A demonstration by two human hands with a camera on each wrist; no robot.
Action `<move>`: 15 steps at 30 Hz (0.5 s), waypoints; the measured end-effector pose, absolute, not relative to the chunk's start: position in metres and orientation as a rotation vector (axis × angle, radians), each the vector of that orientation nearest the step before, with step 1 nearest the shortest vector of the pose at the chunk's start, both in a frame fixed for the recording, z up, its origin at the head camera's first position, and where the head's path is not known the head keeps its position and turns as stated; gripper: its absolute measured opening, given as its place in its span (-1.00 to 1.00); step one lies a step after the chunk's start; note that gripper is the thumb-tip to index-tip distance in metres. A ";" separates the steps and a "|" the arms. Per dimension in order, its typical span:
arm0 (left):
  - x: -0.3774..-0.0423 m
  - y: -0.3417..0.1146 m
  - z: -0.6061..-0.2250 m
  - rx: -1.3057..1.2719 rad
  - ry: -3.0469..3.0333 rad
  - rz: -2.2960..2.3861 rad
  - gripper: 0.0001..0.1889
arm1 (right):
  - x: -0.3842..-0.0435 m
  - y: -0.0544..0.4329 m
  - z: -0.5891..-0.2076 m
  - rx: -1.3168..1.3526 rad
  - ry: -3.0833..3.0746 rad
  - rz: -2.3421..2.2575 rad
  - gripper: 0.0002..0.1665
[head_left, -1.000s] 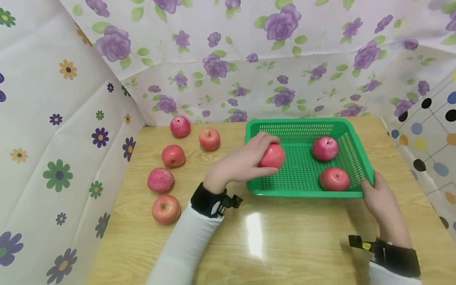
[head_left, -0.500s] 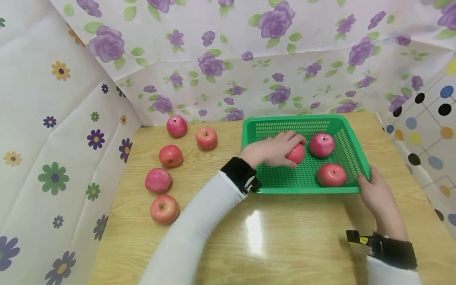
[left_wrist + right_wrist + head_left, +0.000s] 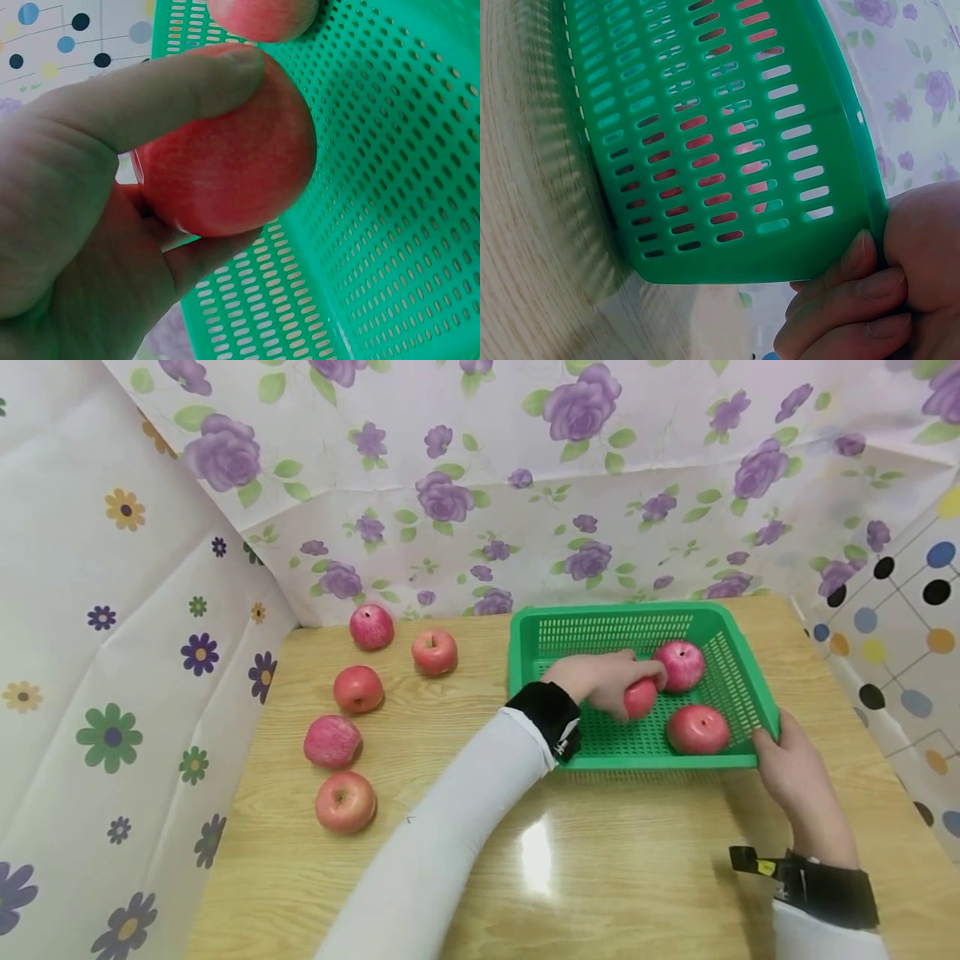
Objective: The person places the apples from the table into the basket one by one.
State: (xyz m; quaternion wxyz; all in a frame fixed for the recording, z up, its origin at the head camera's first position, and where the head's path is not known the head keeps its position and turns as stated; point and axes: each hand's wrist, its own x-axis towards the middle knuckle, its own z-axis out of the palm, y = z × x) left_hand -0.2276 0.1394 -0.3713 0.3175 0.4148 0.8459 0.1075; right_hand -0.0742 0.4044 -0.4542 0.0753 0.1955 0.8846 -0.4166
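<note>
Flowered sheeting (image 3: 480,468) backs the left hand (image 3: 611,681), which grips an apple (image 3: 640,700) inside the green basket (image 3: 637,762), contact below unclear; right of that grip, the right hand (image 3: 798,772) holds the rim (image 3: 759,681), apparently steadying it.

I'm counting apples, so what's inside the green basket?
Two apples sit at its right end, and the left hand holds a third apple inside. That hand and its wristband hide part of the basket's floor.

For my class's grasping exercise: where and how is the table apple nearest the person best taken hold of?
Probably the widest part of the nearest apple, left and right, from above: it is round, its stem hollow faces up, and another apple lies close behind.
</note>
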 end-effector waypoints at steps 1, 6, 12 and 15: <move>-0.228 0.143 -0.371 1.082 2.219 0.266 -0.28 | -0.074 0.405 -0.454 0.588 2.655 -1.252 -0.17; -0.229 0.157 -0.373 1.016 2.235 0.214 -0.30 | -0.073 0.404 -0.453 0.598 2.657 -1.250 -0.17; -0.230 0.169 -0.380 0.938 2.277 0.125 -0.27 | -0.073 0.404 -0.453 0.596 2.659 -1.245 -0.15; -0.231 0.173 -0.383 0.953 2.273 0.106 -0.28 | -0.073 0.405 -0.454 0.600 2.657 -1.242 -0.14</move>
